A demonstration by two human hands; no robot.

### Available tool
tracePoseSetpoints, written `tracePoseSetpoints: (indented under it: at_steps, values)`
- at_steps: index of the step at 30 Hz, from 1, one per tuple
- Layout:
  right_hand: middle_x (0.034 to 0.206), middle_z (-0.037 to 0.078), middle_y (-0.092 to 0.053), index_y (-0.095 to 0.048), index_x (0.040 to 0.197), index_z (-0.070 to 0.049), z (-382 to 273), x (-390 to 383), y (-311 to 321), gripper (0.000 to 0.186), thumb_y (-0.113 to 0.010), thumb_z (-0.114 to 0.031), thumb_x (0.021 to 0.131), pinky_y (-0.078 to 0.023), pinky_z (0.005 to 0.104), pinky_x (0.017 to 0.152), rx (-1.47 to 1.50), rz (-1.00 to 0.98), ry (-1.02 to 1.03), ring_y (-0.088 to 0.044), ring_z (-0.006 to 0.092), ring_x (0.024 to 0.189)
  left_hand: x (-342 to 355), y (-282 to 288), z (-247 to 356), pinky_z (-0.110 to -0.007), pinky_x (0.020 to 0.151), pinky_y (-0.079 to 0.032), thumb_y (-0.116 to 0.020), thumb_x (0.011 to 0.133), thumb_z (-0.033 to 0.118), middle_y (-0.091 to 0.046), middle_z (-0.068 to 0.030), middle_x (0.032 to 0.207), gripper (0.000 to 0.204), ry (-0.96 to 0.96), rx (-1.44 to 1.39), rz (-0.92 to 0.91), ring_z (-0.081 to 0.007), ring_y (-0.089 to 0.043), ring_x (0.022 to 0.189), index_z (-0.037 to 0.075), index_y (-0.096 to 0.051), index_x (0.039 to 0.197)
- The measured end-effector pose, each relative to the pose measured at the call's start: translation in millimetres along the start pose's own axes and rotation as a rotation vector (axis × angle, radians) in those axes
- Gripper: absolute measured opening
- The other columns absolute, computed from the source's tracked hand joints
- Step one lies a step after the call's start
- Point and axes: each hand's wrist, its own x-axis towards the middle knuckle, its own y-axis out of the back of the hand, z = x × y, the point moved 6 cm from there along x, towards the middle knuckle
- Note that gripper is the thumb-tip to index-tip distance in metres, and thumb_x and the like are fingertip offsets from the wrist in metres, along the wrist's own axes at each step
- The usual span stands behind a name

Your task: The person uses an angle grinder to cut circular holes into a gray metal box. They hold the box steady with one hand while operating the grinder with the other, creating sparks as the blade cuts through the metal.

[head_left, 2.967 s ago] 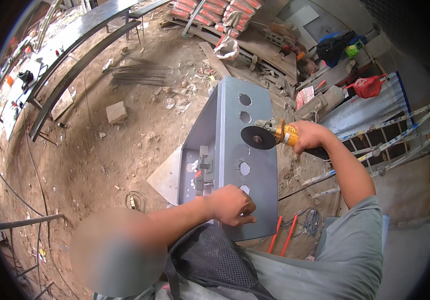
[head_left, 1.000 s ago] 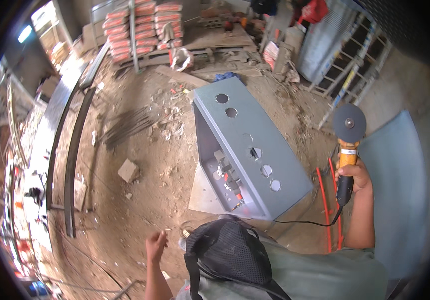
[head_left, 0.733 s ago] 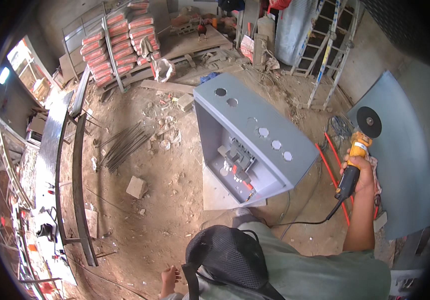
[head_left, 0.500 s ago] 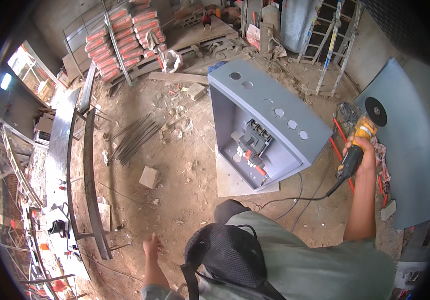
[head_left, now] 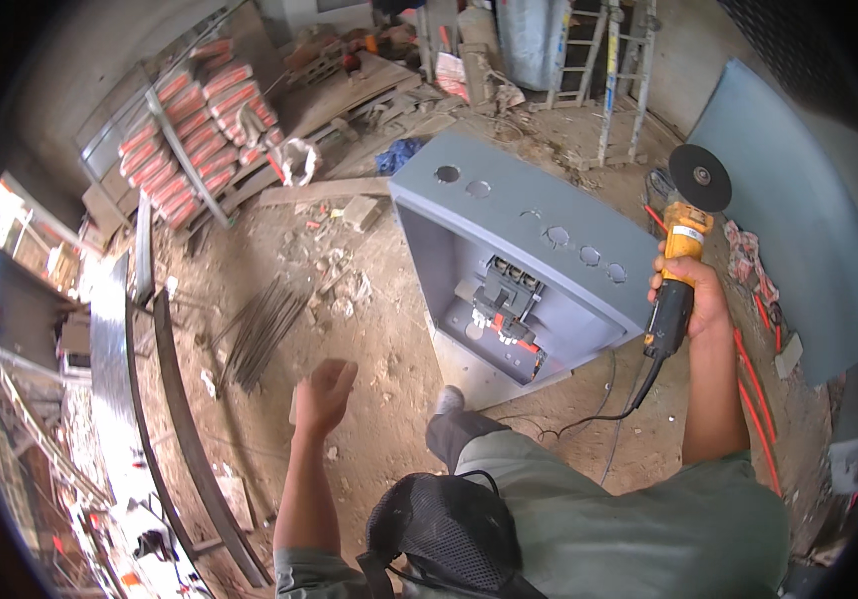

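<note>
My right hand (head_left: 690, 285) is closed round the yellow and black body of an angle grinder (head_left: 686, 235), which I hold up right of the box. Its dark cutting disc (head_left: 700, 179) points away from me, and a black cord trails from its lower end. A grey metal electrical box (head_left: 529, 215), tilted on the ground ahead, has round holes along its top face. Inside its open front sit black switchgear (head_left: 509, 292) and red and white parts. Over the dirt floor, my left hand (head_left: 323, 395) is loosely curled, with nothing visible in it; it mostly covers a pale block.
Thin metal rods (head_left: 261, 334) lie left of the box. Long dark metal bars (head_left: 187, 429) run along the left side. Stacked red and white sacks (head_left: 194, 130), a ladder (head_left: 608, 85) and a curved grey sheet (head_left: 778, 220) stand around. Red tubes (head_left: 756, 409) lie at right.
My left hand has come up and forward over the floor. The grinder has swung to point more upright and shifted left, nearer the box. The view has turned, and my foot now shows beside the box.
</note>
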Motion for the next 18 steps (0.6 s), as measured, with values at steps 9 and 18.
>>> tracePoseSetpoints:
  at_steps: [9, 18]
  values:
    - [0.096, 0.011, -0.067, -0.055, 0.136, 0.0, 15.3, 9.3, -9.1, 0.062, -0.079, -0.007, 0.079, -0.062, 0.0423, 0.069, -0.087, 0.254, 0.011, -0.071, 0.0225, 0.073, 223.8, -63.2, 240.8, -0.051, 0.106, -0.051, -0.073, 0.1, 0.023, -0.071, -0.0186, 0.126, 0.027, -0.984, 0.115, 0.105, -0.0414, -0.064, 0.124, 0.005, -0.072, 0.12]
    - [0.098, 0.01, -0.069, -0.057, 0.138, 0.0, -20.4, 20.0, -39.9, 0.075, -0.084, -0.006, 0.068, -0.059, 0.0363, 0.076, -0.562, 0.312, -0.141, -0.071, 0.0209, 0.082, 352.5, -164.3, 246.2, -0.054, 0.133, -0.014, -0.033, 0.113, 0.05, -0.043, -0.0189, 0.167, 0.065, -0.917, 0.534, -0.164, -0.0389, -0.03, 0.16, 0.006, -0.048, 0.159]
